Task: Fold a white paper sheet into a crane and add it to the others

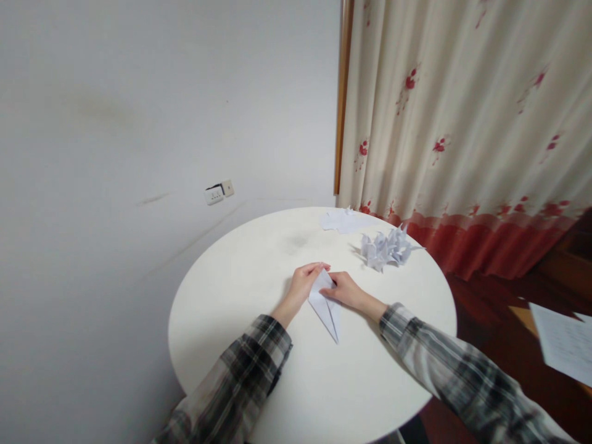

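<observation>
A white paper (329, 313), folded into a long narrow kite with its tip pointing toward me, lies on the round white table (240, 290). My left hand (305, 283) curls over the paper's far end, fingers bent and pressing on it. Resting against the paper's right edge, my right hand (348, 291) has its fingers closed on the fold. Both sleeves are grey plaid.
A cluster of folded white paper shapes (386, 248) sits at the table's far right, with flat white paper sheets (341, 220) behind it. A flowered curtain (462, 123) hangs at the right, a wall socket (218, 192) at the left. More paper (562, 342) lies lower right.
</observation>
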Motion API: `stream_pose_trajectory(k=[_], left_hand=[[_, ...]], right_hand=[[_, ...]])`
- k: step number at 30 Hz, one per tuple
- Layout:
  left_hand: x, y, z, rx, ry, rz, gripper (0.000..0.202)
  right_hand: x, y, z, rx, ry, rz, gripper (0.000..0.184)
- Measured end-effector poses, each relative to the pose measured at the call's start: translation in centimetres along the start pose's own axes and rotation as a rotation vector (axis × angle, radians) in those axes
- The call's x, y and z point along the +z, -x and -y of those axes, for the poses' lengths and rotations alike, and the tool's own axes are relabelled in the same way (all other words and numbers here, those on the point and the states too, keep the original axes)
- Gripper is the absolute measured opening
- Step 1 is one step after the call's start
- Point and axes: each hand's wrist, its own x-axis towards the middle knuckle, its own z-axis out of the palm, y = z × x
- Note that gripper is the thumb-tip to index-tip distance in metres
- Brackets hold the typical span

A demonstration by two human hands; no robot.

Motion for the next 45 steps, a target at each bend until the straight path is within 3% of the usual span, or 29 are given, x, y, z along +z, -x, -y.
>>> stream_pose_trajectory(k=[9, 19, 25, 31, 38, 45], left_hand=[[-0.8, -0.4, 0.4, 0.126, -0.260, -0.086, 0.017], [-1.5, -1.2, 1.8, -0.060, -0.004, 0.047, 0.022], [-1.4, -0.9, 1.3, -0.060, 0.007, 0.003, 0.023], [-1.5, -1.2, 1.9, -0.091, 0.037, 0.080, 0.025], [-1.3, -1.0, 1.7, -0.074, -0.030, 0.036, 0.028], [-1.6, -1.4, 2.4, -0.116, -0.034, 0.084, 0.030]], right_hand=[[-0.1, 0.1, 0.6, -0.007, -0.142, 0.093, 0.006], [0.3, 0.2, -0.4, 0.004, -0.179, 0.042, 0.018], [0.1, 0.2, 0.0, 0.009, -0.145, 0.008, 0.019], [0.1, 0.1, -0.3, 0.020, -0.114, -0.016, 0.020], [0.3, 0.0, -0.6, 0.014, -0.111, -0.056, 0.019], [0.2, 0.1, -0.4, 0.024, -0.117, -0.077, 0.015]])
